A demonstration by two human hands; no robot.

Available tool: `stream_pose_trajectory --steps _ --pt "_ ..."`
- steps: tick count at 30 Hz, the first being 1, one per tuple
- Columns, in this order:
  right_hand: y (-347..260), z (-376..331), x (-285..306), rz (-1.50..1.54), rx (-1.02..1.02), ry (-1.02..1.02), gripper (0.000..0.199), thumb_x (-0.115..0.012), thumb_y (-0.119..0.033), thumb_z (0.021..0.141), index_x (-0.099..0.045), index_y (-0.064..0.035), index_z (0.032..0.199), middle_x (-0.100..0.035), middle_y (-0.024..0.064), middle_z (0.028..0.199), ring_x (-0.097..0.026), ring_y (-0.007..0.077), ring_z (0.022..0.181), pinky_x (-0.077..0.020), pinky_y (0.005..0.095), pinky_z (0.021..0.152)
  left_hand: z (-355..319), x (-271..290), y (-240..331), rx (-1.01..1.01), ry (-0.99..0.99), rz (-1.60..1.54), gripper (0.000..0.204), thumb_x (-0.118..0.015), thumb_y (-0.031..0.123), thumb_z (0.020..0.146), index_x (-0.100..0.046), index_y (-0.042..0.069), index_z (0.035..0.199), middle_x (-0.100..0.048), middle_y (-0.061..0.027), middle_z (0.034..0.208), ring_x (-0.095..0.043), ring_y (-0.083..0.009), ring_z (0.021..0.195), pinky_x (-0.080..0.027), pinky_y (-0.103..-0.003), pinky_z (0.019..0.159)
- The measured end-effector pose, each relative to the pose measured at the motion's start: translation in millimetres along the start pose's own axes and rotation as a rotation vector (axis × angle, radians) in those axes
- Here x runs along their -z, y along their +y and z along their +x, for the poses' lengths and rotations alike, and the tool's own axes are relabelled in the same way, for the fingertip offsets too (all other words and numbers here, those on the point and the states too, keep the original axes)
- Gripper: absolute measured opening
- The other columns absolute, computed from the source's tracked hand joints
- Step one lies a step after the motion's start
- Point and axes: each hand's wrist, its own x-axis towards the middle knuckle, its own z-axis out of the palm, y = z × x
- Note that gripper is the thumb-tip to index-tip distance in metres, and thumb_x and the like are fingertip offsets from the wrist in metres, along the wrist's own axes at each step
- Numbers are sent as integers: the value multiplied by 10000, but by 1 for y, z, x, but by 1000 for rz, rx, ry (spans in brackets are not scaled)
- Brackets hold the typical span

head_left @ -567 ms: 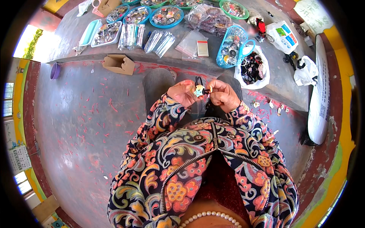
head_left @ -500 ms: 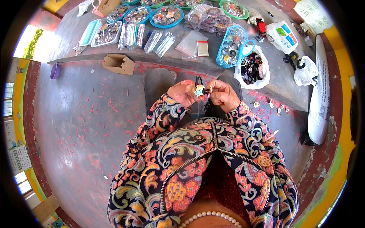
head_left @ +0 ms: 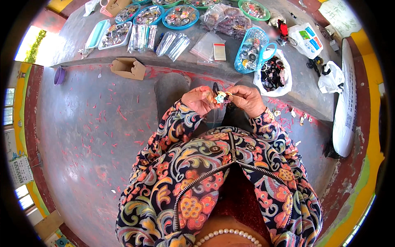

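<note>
Between my hands, above my knees, is a black hair tie (head_left: pixel 216 87) with a small cream and light-blue figure charm (head_left: pixel 220 97) on it. My left hand (head_left: pixel 198 100) pinches it from the left, thumb and fingers closed at its edge. From the right, my right hand (head_left: pixel 248 100) grips the charm's side between thumb and forefinger. Both hands touch the same piece, and the fingers hide part of the black band. Just beyond my right hand stands a white bag (head_left: pixel 280 89) full of dark hair ties (head_left: pixel 271 73).
On the raised ledge ahead are a blue basket (head_left: pixel 242 66) of hair ties, round blue trays (head_left: pixel 180 26), packaged pens (head_left: pixel 142 39), clear bags (head_left: pixel 204 46) and a white bag (head_left: pixel 305 39). An open cardboard box (head_left: pixel 128 68) and purple bowl (head_left: pixel 59 76) sit on the floor, left.
The charm has turned and shifted slightly right, its face now showing more fully. My right hand has rolled its fingers, opening its grip a little and moving slightly right.
</note>
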Motion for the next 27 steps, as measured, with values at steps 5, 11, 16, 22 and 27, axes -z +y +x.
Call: stream_pose_trajectory --steps 5,11,16,22,27 --pt "-1 0 3 57 -24 -51 162 -591 -171 805 -572 -10 817 -549 -6 671 -431 29 527 -322 175 465 -2 3 -2 10 25 -83 127 -485 87 832 -561 -13 850 -580 -161 918 -535 -293 955 -451 -381 827" --pt "20 5 2 393 -115 -197 244 -559 -248 827 -551 -10 769 -492 17 591 -327 52 394 -238 199 385 -2 10 0 48 38 -40 130 -493 98 829 -565 -4 865 -576 -180 931 -556 -294 913 -458 -387 825" --pt "31 7 0 483 -140 -179 307 -487 -314 865 -555 -21 804 -444 11 489 -318 74 367 -257 216 385 -1 3 -4 -25 38 -99 173 -480 114 837 -553 -43 837 -576 -188 897 -561 -287 896 -470 -372 804" --pt "39 9 -7 593 -177 -179 162 -519 -171 852 -597 -34 888 -499 14 610 -430 83 512 -334 211 467 3 -9 -5 -215 -24 -145 271 -415 162 872 -538 -70 802 -573 -194 867 -563 -286 865 -467 -363 820" --pt "44 10 0 259 -242 -192 110 -538 -72 819 -605 -26 893 -553 21 681 -482 64 566 -379 178 487 0 -6 -4 -225 33 -80 263 -426 171 869 -536 -65 833 -561 -158 815 -538 -281 876 -448 -356 804"
